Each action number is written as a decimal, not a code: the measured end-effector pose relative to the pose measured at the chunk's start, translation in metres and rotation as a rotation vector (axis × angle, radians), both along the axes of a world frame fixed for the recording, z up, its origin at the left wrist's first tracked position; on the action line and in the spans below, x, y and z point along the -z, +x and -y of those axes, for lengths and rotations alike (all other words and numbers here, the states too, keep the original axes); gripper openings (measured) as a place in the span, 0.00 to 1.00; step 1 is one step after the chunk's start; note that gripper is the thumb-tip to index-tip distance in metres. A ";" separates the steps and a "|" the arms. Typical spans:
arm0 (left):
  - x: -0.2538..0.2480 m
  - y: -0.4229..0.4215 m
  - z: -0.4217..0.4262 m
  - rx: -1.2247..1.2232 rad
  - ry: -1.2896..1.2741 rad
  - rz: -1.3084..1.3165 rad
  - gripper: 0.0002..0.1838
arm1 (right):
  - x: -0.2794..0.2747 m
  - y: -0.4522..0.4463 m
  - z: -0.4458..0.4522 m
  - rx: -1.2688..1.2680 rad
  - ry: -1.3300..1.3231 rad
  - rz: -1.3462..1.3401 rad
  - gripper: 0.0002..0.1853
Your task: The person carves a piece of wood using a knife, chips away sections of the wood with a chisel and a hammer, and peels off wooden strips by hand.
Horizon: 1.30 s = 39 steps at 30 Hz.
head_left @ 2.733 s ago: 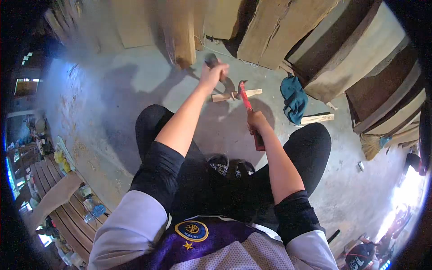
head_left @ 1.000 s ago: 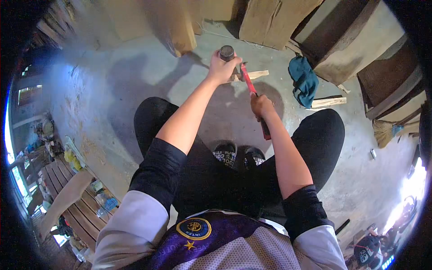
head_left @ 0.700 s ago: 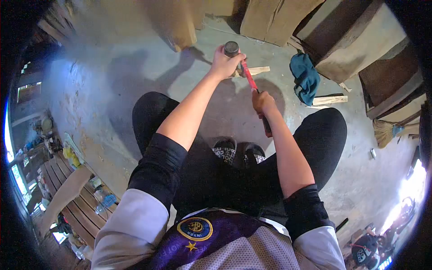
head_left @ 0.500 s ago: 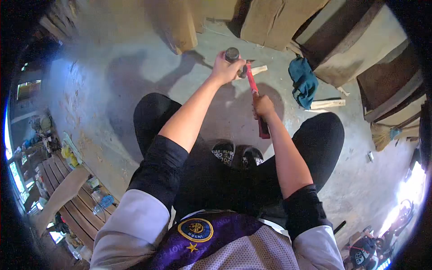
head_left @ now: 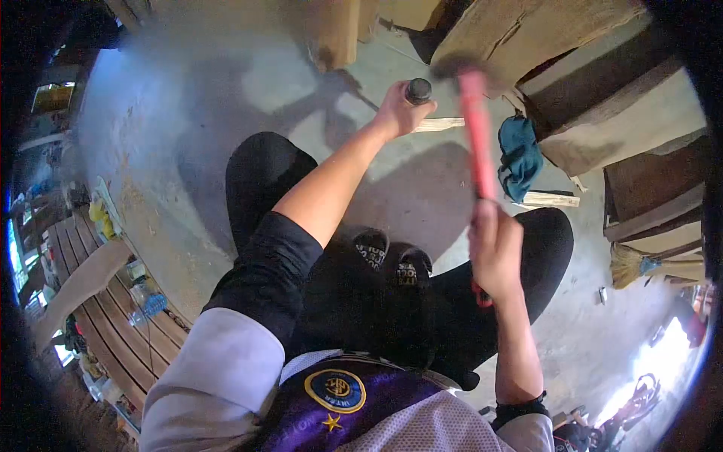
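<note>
My right hand [head_left: 497, 245] is wrapped around the handle of a red hammer [head_left: 480, 143]. The hammer is raised and blurred by motion, its dark head up toward the planks. My left hand [head_left: 403, 111] is closed around an upright tool with a round black end [head_left: 418, 91]; its lower part is hidden, so I cannot tell its kind. Beside that hand a pale wood strip [head_left: 440, 124] extends to the right; its left end is hidden by the hand. A gap separates the hammer from the black end.
Large wooden planks [head_left: 595, 90] stand along the upper right. A teal cloth [head_left: 520, 158] lies near another wood strip [head_left: 552, 199]. At right is a straw broom [head_left: 626, 265]. A slatted wooden bench [head_left: 113, 316] with a plastic bottle [head_left: 151, 305] stands at left.
My right hand has swung the hammer up and to the right, away from my left hand. My left hand, still holding the black-ended tool, appears slightly further right as the view shifts.
</note>
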<state>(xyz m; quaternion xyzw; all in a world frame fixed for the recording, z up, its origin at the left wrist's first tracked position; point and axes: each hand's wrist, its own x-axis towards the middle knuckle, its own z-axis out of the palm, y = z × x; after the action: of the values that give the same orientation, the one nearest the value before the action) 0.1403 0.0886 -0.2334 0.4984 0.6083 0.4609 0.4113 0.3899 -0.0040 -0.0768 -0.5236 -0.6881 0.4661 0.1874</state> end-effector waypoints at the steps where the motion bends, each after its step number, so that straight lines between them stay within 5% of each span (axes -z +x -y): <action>1: -0.001 0.011 0.001 -0.177 0.086 0.259 0.10 | 0.004 -0.002 0.003 -0.012 0.015 0.052 0.21; 6: -0.001 0.002 0.015 -0.029 0.052 0.139 0.08 | -0.022 -0.005 0.009 0.072 0.043 -0.156 0.19; 11: 0.032 0.000 0.007 -0.011 0.284 0.027 0.09 | 0.005 -0.005 0.004 -0.127 0.223 0.099 0.21; 14: 0.032 -0.004 0.014 -0.060 0.188 -0.123 0.10 | -0.041 -0.013 0.008 -0.042 0.062 0.010 0.21; 16: 0.002 -0.003 0.016 -0.015 -0.095 0.116 0.11 | -0.034 -0.010 0.016 -0.019 0.140 -0.192 0.19; 19: 0.013 0.007 0.017 -0.114 0.090 0.169 0.10 | -0.015 -0.025 0.014 -0.103 0.157 0.109 0.18; 26: 0.023 -0.005 0.016 -0.007 0.075 0.179 0.13 | -0.040 -0.024 0.011 -0.117 0.152 0.011 0.17; 29: 0.022 -0.003 0.016 -0.024 0.094 0.222 0.14 | 0.012 -0.015 0.001 -0.189 0.243 0.153 0.17; 31: 0.018 -0.001 0.009 -0.090 0.005 0.319 0.15 | -0.021 -0.017 -0.003 -0.103 0.194 0.104 0.17; 35: 0.007 -0.011 0.027 0.019 -0.048 0.065 0.12 | -0.033 -0.021 0.001 0.002 0.093 -0.015 0.18; 39: 0.000 -0.002 0.030 -0.112 -0.024 0.316 0.11 | -0.013 -0.018 -0.008 -0.214 0.129 0.176 0.19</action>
<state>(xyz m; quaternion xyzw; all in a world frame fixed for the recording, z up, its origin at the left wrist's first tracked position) 0.1380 0.0585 -0.2333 0.3800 0.5682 0.5485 0.4815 0.3723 0.0039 -0.0641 -0.4732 -0.7823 0.3903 0.1088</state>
